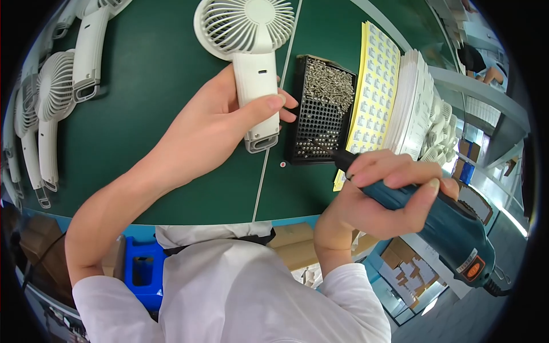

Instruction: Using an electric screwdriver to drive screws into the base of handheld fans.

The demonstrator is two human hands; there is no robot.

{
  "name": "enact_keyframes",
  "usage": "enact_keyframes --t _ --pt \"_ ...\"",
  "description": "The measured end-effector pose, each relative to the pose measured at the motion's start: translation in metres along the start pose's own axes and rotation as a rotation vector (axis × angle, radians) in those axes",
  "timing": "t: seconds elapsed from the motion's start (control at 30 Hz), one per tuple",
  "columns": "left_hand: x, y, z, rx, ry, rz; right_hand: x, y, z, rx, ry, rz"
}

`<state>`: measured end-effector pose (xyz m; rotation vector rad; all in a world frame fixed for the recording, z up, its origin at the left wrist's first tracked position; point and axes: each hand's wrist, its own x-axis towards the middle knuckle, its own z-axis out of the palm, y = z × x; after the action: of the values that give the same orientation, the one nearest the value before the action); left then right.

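Left grip (220, 117): closed round the handle of a white handheld fan (254, 74), thumb across the front. Right grip (386, 203): wrapped about a teal power screwdriver (457, 240); rounded casing, black nose, orange panel, cord at the rear end. Fan, in the left grip: plastic look, round cage of ribs radiating from a plain disc hub, straight-sided handle with small dark slot, grey loop at the lower end. Between the two grips: black tray (323, 121), upper part heaped with shiny metal screws (329, 83), lower part a grid of round holes, some near the bottom with shiny heads in them. Screwdriver nose at the tray's lower right corner. Beyond the right grip: yellow-edged sticker sheets (374, 86), then a pale stack of sheets (409, 103). Left of the left grip: further white fans (55, 86) on the smooth green counter (154, 74).
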<state>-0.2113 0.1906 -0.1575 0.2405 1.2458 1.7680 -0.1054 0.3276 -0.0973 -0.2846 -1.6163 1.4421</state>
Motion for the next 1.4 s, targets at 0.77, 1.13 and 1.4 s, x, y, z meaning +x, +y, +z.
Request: enact_keyframes --t 0.77,1.13,1.4 --pt "0.003 -0.001 -0.001 -0.037 -0.063 -0.008 0.000 -0.001 0.018 0.055 -0.303 -0.043" --pt "0.012 0.040 -0.025 0.307 0.012 -0.040 0.026 -0.010 -0.011 0.249 -0.020 -0.112" --pt "0.016 0.062 -0.061 1.536 0.774 0.478 0.053 -0.001 -0.025 0.198 0.090 -0.206"
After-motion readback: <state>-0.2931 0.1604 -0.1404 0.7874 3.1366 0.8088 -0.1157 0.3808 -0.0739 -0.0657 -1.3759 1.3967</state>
